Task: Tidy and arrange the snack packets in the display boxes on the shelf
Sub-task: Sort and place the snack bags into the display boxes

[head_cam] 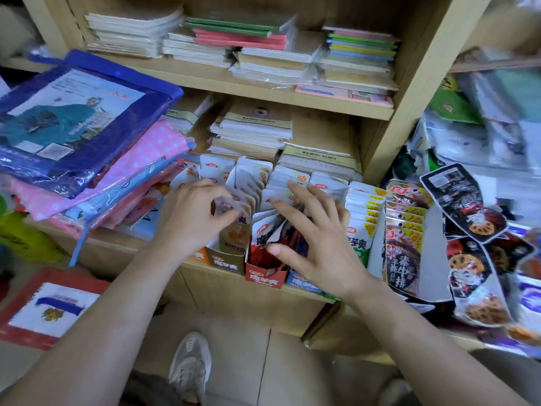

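Observation:
Several narrow display boxes stand side by side on the shelf edge, packed with upright white snack packets (pixel 251 183). My left hand (pixel 194 213) curls its fingers onto the packets in the brown box (pixel 227 260), and I cannot see whether it holds them. My right hand (pixel 316 232) is spread, fingers straight, pressing on the packets in the red box (pixel 265 278). A blue box (pixel 303 284) peeks out under my right wrist. Further right stand a row of green-printed packets (pixel 361 218) and a row of dark steak-print packets (pixel 404 238).
Loose dark snack bags (pixel 468 224) lie heaped at the right. Wrapped fabric packs (pixel 79 127) are stacked on the left of the shelf. Notebook stacks (pixel 251 133) sit behind the boxes and on the shelf above. A shoe (pixel 190 367) shows on the floor below.

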Tool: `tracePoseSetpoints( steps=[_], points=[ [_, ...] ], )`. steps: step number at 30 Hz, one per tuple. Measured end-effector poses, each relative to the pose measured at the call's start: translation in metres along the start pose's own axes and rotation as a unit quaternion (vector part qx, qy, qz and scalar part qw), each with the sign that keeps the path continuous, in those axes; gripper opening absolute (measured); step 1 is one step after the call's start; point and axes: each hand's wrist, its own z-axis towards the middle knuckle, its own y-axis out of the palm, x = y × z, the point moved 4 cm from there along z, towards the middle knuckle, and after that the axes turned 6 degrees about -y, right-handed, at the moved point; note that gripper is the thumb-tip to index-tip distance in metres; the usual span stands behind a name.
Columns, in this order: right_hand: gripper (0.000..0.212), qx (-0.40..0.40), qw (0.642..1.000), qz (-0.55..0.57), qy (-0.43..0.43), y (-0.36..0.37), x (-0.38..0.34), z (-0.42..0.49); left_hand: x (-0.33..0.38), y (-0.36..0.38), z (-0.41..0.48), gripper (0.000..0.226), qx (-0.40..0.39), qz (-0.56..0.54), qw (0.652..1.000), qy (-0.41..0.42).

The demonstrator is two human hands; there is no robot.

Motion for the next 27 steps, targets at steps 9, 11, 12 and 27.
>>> tracePoseSetpoints(
  steps=[9,11,12,27],
  points=[
    [0.056,0.048,0.997,-0.015,0.052,-0.045,0.031,-0.061,0.062,-0.01,-0.019,0.018,0.059,-0.145,0.987,-0.018],
    [0.046,0.063,0.994,-0.021,0.085,-0.055,0.048,-0.082,0.086,-0.006,-0.036,0.021,-0.051,-0.131,0.99,0.015],
    [0.04,0.063,0.993,-0.02,0.098,-0.059,0.055,-0.093,0.093,0.0,-0.045,0.025,-0.101,-0.088,0.99,0.033],
    [0.045,-0.035,0.99,-0.058,0.126,-0.069,0.069,-0.179,0.134,0.022,-0.033,0.041,0.006,0.122,0.992,-0.029]
  ],
)
